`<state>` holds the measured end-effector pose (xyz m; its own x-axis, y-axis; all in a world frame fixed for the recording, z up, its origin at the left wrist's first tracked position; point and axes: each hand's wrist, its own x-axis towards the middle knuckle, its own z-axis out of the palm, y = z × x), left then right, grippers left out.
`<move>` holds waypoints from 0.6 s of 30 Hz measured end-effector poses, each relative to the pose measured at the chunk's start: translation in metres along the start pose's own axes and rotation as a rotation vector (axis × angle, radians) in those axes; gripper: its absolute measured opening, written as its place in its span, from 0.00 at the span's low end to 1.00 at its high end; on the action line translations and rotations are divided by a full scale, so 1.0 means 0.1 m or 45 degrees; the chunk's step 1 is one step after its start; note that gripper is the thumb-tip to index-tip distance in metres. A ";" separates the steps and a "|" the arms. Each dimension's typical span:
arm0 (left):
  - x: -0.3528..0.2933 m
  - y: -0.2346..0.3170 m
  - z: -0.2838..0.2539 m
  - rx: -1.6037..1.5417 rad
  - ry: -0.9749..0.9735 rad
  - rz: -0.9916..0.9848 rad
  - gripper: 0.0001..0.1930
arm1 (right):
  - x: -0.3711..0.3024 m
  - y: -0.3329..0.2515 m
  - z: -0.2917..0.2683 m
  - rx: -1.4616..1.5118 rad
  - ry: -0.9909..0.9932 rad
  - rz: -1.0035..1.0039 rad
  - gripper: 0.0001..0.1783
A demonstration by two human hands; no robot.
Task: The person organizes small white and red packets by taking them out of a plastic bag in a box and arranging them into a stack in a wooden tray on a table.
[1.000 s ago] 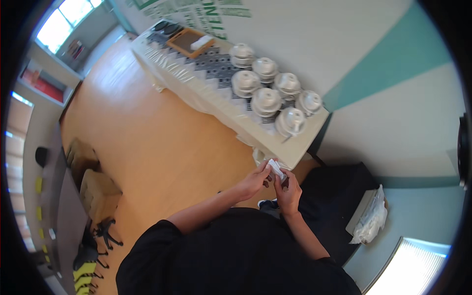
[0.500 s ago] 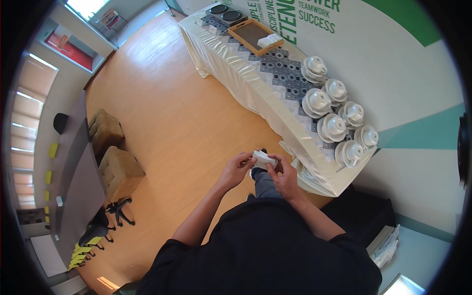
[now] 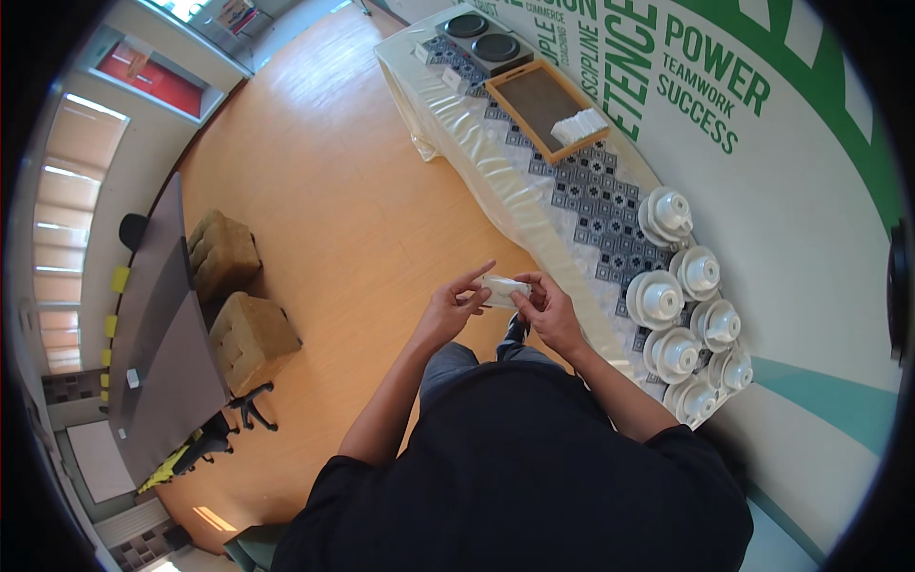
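In front of my body, a small flat white bundle (image 3: 505,290), perhaps paper packets, is held between both hands. My left hand (image 3: 452,307) pinches its left end with thumb and lower fingers, the index finger stretched out above it. At the other end, my right hand (image 3: 550,311) grips the bundle with the thumb on the near face and the fingers behind. To the right of my hands runs a table with a cream cloth (image 3: 477,191). On it stands a wooden tray (image 3: 522,107) holding a row of similar white pieces (image 3: 579,126).
Several white cups on saucers (image 3: 658,298) crowd the cloth table's near end. A black double hot plate (image 3: 483,40) sits at its far end. Left are two brown tufted stools (image 3: 253,338) by a long dark table (image 3: 167,381). Orange floor (image 3: 362,219) lies between.
I have stepped forward along the cloth table, so tray and cups appear nearer. The bundle has been turned more level, and my left index finger has lifted off it.
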<state>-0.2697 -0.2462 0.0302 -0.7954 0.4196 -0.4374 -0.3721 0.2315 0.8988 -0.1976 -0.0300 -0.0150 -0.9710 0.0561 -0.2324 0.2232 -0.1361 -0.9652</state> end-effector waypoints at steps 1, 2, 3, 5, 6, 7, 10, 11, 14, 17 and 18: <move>0.15 0.06 -0.04 0.001 -0.009 0.008 0.24 | 0.17 -0.04 -0.04 -0.013 0.009 -0.002 0.20; 0.29 0.08 -0.08 0.022 -0.040 0.020 0.25 | 0.31 -0.08 -0.07 -0.017 0.022 -0.009 0.20; 0.46 0.10 -0.13 0.049 -0.071 0.033 0.27 | 0.43 -0.11 -0.09 -0.069 0.042 -0.013 0.20; 0.85 0.16 -0.23 0.087 -0.094 0.064 0.27 | 0.73 -0.14 -0.16 -0.205 0.083 -0.028 0.21; 1.05 0.20 -0.26 0.116 -0.110 0.076 0.27 | 0.88 -0.14 -0.19 -0.199 0.114 -0.027 0.21; 1.26 0.24 -0.30 0.129 -0.143 0.076 0.27 | 1.03 -0.15 -0.21 -0.245 0.146 -0.014 0.20; 2.00 0.36 -0.42 0.278 -0.213 0.097 0.28 | 1.55 -0.11 -0.30 -0.310 0.279 -0.008 0.19; 2.30 0.37 -0.46 0.363 -0.232 0.194 0.27 | 1.73 -0.10 -0.33 -0.339 0.334 -0.021 0.19; 3.14 0.67 -0.46 0.573 -0.353 0.343 0.24 | 2.25 -0.18 -0.48 -0.454 0.574 -0.047 0.17; 4.05 0.87 -0.39 0.696 -0.483 0.513 0.21 | 2.83 -0.16 -0.68 -0.479 0.826 -0.100 0.16; 4.30 0.85 -0.39 0.670 -0.514 0.588 0.19 | 2.96 -0.09 -0.70 -0.535 0.930 -0.144 0.16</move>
<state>-0.6620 -0.0807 -0.0807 -0.5420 0.8353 -0.0922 0.3056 0.2980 0.9043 -0.4815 0.0570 -0.0836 -0.7226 0.6912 -0.0113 0.2818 0.2796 -0.9178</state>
